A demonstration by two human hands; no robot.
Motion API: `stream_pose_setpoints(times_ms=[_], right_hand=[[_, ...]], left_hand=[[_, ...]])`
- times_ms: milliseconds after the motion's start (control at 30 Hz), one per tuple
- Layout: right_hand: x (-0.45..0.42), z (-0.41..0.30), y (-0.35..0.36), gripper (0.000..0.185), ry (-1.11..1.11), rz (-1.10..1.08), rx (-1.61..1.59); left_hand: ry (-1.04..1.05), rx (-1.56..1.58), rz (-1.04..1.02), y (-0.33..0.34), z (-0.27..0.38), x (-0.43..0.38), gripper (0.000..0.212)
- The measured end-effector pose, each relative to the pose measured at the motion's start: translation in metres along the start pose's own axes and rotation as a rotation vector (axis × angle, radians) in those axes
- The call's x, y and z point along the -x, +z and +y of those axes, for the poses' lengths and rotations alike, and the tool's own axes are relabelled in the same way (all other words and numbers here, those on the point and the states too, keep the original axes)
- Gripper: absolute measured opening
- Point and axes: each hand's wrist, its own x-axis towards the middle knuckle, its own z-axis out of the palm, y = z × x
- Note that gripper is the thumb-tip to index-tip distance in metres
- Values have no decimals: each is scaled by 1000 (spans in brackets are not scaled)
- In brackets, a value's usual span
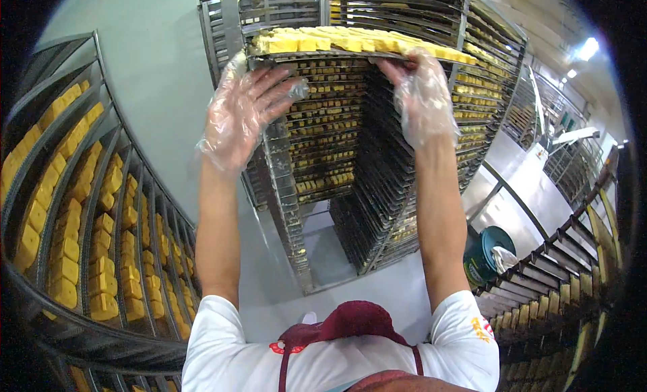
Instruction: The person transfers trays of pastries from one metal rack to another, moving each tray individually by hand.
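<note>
A dark metal tray (343, 54) carries rows of pale yellow dough pieces (323, 41) and sits high in a metal rack. My left hand (242, 109), in a clear plastic glove, is at the tray's left end. Its thumb reaches up against the end, while the other fingers spread below the front edge. On the right, my right hand (422, 94), gloved the same way, grips the front edge from below. Part of its fingertips is hidden by the tray and dough.
Below the tray, the rack (283, 175) holds many more levels of yellow pieces. A curved-looking rack of golden baked blocks (63, 250) stands at left. At right are a teal bin (498, 243) with a white cloth (504, 260) and another rack (546, 291).
</note>
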Motion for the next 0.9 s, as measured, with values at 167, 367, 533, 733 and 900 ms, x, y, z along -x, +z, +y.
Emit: stream_pose_setpoints(times_ms=[167,367,533,733,900], right_hand=[[45,-40,-6,29,20,19,-235],[83,-110,-53,37,163,75,-330],[155,-156,-93,33,140,65,-276],[240,-187,-205,40,61,297,-229],[278,-212,-278,40,33,556,-77]], left_hand=[[47,169,-54,18,16,-11,54],[49,457,-67,47,0,24,41],[234,-98,-62,45,-4,99,44],[-152,-83,258,161,-127,136,48],[-197,-69,8,210,-237,134,39]])
